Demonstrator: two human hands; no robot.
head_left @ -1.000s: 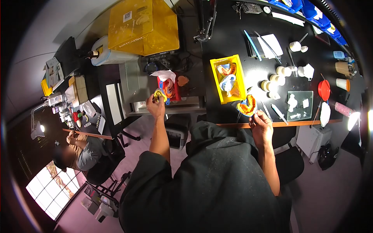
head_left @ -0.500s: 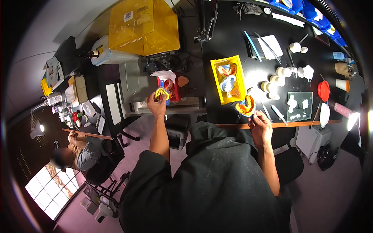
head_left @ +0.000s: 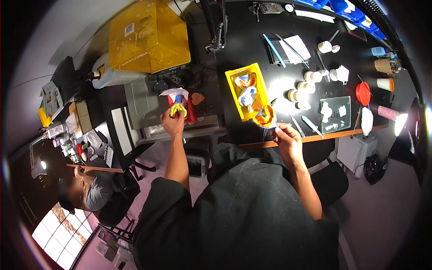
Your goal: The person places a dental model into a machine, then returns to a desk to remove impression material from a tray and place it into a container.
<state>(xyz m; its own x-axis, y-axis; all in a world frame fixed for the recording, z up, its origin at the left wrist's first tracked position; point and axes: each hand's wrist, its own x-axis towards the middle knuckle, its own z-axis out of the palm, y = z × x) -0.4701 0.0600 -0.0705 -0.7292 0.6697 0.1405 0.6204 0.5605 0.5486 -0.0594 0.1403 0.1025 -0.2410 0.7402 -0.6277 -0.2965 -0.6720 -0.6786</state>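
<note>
My left hand [head_left: 172, 123] is closed on a blue dental tray with yellow material [head_left: 178, 109], held over a red bin [head_left: 191, 112] with white paper at its back edge. Between thumb and fingers, my right hand [head_left: 286, 135] pinches the handle of a second tray, filled with orange material [head_left: 264, 118]. That orange tray is at the front corner of a yellow bin [head_left: 229, 86], partly over its rim; whether it touches cannot be seen. Inside the yellow bin lie another orange-filled tray [head_left: 245, 81] and a blue-and-white piece [head_left: 247, 96].
Several white cups [head_left: 306, 86], a glass slab [head_left: 335, 114], a red lid [head_left: 362, 93] and two pen-like tools stand or lie right of the yellow bin. A large yellow box [head_left: 148, 38] stands at the back left. Another person [head_left: 96, 191] sits at the far-left desk.
My right hand has brought the orange-filled tray closer to the yellow bin's front corner. My left hand still holds the yellow-filled tray, now more over the red bin. The whole view has shifted.
</note>
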